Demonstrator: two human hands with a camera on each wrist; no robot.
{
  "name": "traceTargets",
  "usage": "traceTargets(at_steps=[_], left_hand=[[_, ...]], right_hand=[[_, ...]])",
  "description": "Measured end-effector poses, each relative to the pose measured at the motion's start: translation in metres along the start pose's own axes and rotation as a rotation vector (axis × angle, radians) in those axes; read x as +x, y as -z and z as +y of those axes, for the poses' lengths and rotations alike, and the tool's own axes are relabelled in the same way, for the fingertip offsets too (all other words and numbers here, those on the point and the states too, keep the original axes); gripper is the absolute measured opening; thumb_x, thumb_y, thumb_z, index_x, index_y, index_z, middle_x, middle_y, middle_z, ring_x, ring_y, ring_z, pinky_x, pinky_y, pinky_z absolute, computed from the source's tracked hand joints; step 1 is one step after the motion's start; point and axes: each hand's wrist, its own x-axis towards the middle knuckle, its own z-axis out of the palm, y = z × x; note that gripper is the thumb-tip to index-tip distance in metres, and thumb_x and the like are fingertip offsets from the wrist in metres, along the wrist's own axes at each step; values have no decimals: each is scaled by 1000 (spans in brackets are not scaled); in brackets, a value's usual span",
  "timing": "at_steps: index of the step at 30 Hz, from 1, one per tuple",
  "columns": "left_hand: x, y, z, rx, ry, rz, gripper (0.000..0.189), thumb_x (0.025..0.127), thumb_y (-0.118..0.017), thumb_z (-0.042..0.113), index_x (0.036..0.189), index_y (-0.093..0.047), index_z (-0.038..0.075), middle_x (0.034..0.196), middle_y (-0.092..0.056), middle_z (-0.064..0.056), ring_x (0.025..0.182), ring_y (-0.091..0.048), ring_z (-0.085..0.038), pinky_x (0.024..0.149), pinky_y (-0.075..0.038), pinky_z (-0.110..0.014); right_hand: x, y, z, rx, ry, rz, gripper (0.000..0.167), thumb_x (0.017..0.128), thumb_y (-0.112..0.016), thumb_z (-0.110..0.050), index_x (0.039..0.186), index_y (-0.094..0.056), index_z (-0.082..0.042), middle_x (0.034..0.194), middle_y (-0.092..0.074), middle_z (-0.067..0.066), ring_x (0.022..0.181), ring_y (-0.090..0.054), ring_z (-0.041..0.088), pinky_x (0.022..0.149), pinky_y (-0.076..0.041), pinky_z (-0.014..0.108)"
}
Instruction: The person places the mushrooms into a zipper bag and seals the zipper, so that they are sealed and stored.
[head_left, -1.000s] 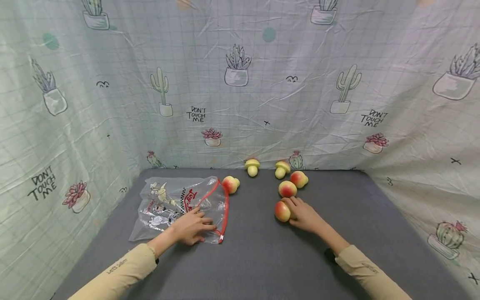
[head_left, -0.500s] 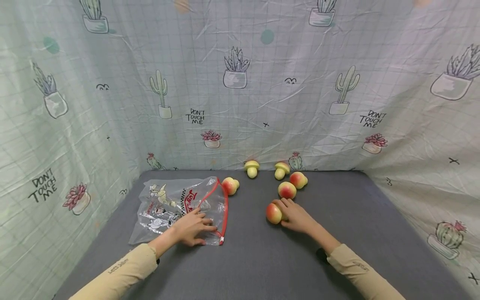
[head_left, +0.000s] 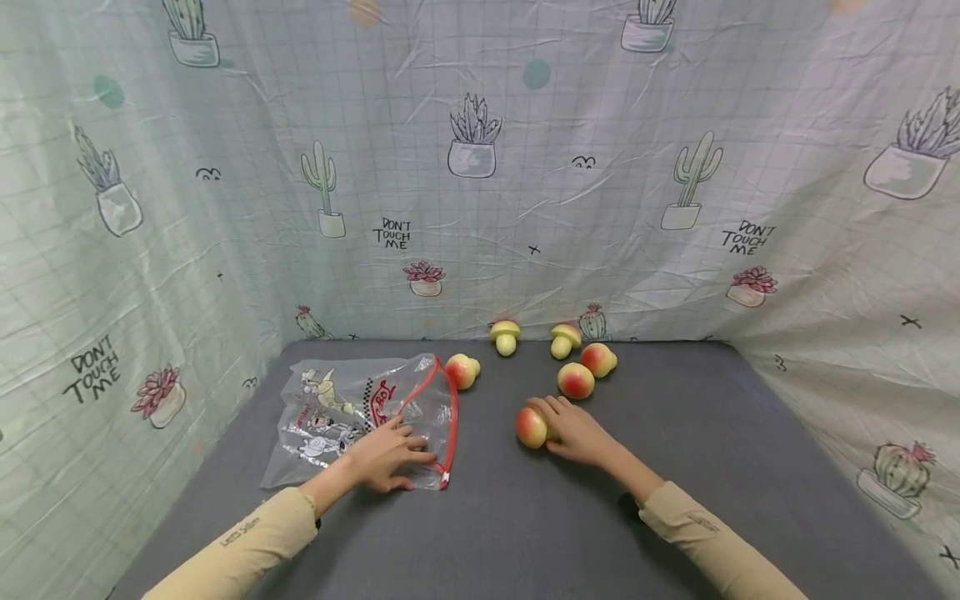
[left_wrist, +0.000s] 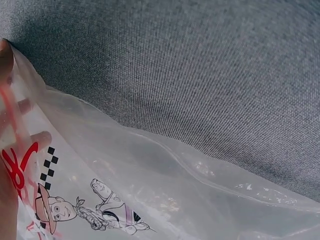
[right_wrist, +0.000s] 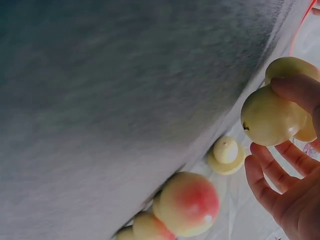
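Note:
A clear plastic bag [head_left: 330,392] with red edging and cartoon prints lies flat on the left of the table, its mouth facing right. My left hand [head_left: 386,457] holds the bag near its mouth, where the upper red edge is drawn back; fingers show through the film in the left wrist view. Between the thumb and fingers of my right hand [head_left: 577,429] is a toy mushroom [head_left: 531,427] with a red-and-yellow cap, to the right of the bag's mouth. The right wrist view shows its pale rounded stem [right_wrist: 267,117] pinched, other fingers spread below.
Several similar mushrooms are on the table: one mushroom [head_left: 462,371] by the bag's upper right corner, another mushroom [head_left: 506,337] at the back edge, and more, including one mushroom [head_left: 576,381], beyond my right hand. A patterned cloth [head_left: 480,208] hangs behind the dark table [head_left: 510,533].
My right hand has moved left with the toy mushroom, towards the bag's mouth and away from the other mushrooms. My left hand and the bag have stayed nearly still.

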Motion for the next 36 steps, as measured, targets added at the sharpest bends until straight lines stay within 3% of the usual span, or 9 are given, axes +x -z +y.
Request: traceTargets(at_steps=[8, 19, 29, 32, 36], left_hand=[[0, 0, 1, 26, -28, 30, 50, 75, -58, 52, 121, -54, 30, 108, -59, 4, 88, -53, -19, 91, -38, -50], [-1, 0, 2, 31, -34, 7, 48, 77, -57, 51, 121, -54, 31, 110, -59, 3, 88, -53, -19, 88, -40, -48], [-3, -7, -3, 44, -92, 140, 48, 79, -53, 52, 122, -50, 31, 106, -57, 3, 83, -51, -18, 83, -39, -46], [-2, -7, -1, 40, -78, 126, 49, 77, -55, 53, 121, -52, 30, 106, -58, 2, 84, -52, -18, 84, -40, -47], [-2, -3, 3, 37, -41, 61, 51, 74, -59, 52, 119, -55, 29, 106, -59, 2, 86, -53, -19, 86, -41, -48]], right_hand=[[16, -2, -11, -29, -1, 38, 63, 67, -73, -17, 122, -43, -8, 105, -53, 6, 84, -48, 19, 70, -45, 33], [36, -3, -27, -24, -20, 65, 59, 68, -70, -18, 121, -43, -10, 105, -53, 4, 86, -50, 19, 67, -46, 32], [57, -10, -43, -39, -75, 114, 58, 69, -70, -19, 121, -46, -11, 104, -55, 5, 90, -52, 21, 67, -48, 33], [62, -13, -47, -48, -91, 117, 59, 69, -70, -20, 122, -46, -11, 105, -55, 5, 92, -52, 21, 69, -49, 34], [67, -18, -51, -63, -95, 129, 60, 69, -70, -20, 123, -45, -12, 104, -55, 4, 91, -52, 21, 68, -48, 33]])
